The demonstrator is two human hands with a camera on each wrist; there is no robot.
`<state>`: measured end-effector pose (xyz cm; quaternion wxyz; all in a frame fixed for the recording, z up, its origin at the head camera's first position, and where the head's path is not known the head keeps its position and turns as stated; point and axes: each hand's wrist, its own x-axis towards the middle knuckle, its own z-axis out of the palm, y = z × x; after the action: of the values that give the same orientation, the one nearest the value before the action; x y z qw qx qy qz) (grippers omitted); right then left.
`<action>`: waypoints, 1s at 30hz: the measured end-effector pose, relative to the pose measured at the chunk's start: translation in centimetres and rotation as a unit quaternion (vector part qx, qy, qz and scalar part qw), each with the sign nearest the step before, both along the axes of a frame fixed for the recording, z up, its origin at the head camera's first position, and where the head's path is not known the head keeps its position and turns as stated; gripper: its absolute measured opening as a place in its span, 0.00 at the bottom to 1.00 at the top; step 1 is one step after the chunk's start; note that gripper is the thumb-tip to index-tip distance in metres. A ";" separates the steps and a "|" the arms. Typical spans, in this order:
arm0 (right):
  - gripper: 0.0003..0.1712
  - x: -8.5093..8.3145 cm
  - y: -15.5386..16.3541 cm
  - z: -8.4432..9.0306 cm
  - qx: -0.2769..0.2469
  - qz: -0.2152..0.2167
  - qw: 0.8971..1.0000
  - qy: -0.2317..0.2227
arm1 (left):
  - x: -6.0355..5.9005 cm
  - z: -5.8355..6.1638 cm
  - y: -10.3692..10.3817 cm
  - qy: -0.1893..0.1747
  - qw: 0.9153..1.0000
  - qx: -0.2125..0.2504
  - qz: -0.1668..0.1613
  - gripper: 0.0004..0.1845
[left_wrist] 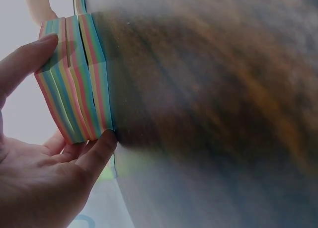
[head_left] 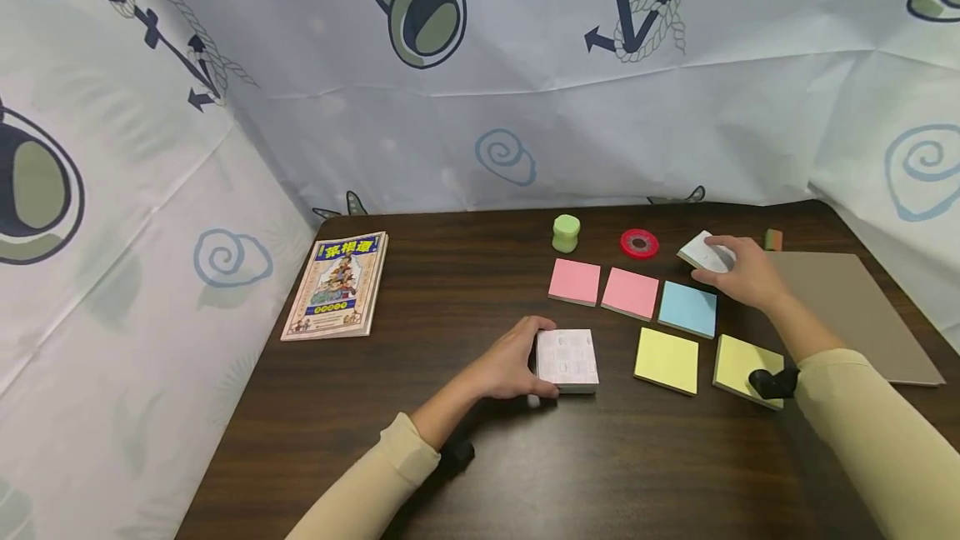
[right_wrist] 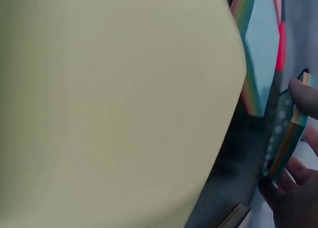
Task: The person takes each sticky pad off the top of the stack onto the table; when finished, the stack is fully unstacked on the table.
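Observation:
My left hand (head_left: 512, 365) grips a stack of sticky note pads (head_left: 567, 359) with printed white tops at the middle of the table. In the left wrist view, my thumb and fingers hold opposite sides of the stack (left_wrist: 74, 89), whose edges are striped pink, yellow, green and blue. At the back right, my right hand (head_left: 748, 275) holds a white-topped pad (head_left: 699, 251) between thumb and fingers. The pad's striped edge (right_wrist: 288, 143) shows in the right wrist view, tilted. Under my right wrist lies a yellow pad (head_left: 742, 365); yellow fills much of that view.
Beside it lie another yellow pad (head_left: 667, 361), a blue pad (head_left: 687, 309) and two pink pads (head_left: 631, 292). Behind stand a green object (head_left: 566, 233) and a red ring (head_left: 640, 243). A grey-brown board (head_left: 862, 307) lies right, books (head_left: 337, 286) left. Printed cloth surrounds the table.

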<state>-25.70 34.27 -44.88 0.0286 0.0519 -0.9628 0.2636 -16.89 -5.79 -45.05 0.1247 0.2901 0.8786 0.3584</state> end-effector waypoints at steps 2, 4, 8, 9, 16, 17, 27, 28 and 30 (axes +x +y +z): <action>0.40 -0.3 0.5 -0.2 0.005 -0.001 1.000 -0.012 | 0.0 0.0 0.1 -0.001 1.000 -0.001 -0.001 0.47; 0.40 -0.5 0.7 -0.4 0.008 0.003 1.000 -0.026 | -0.1 0.0 0.1 -0.001 1.000 -0.001 -0.001 0.47; 0.40 -0.6 0.7 -0.4 0.013 0.016 0.998 -0.058 | 0.0 0.1 0.1 -0.003 1.000 -0.002 -0.001 0.47; 0.39 -0.6 0.7 -0.4 0.013 0.022 0.998 -0.064 | 0.0 0.1 0.1 -0.003 1.000 -0.002 -0.002 0.47; 0.38 -0.2 0.4 0.1 0.011 0.044 0.996 -0.077 | 0.0 0.1 0.2 -0.004 1.000 -0.003 -0.001 0.47; 0.38 -0.1 0.3 0.3 0.013 0.047 0.996 -0.073 | 0.0 0.1 0.2 -0.004 1.000 -0.003 -0.001 0.47; 0.32 2.8 -5.7 2.7 -0.025 0.171 0.985 -0.001 | 0.1 0.2 0.1 -0.009 1.000 0.000 0.001 0.47; 0.31 3.4 -6.8 3.0 -0.024 0.192 0.981 0.006 | 0.1 0.2 0.1 -0.009 1.000 0.002 0.001 0.47; 0.32 4.7 -9.0 3.4 -0.019 0.223 0.975 0.006 | 0.1 0.1 0.1 -0.009 1.000 0.003 0.002 0.47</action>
<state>-21.01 25.23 -41.53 -0.0236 0.2660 -0.9218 0.2811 -16.82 -5.73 -44.95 0.1311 0.2859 0.8769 0.3635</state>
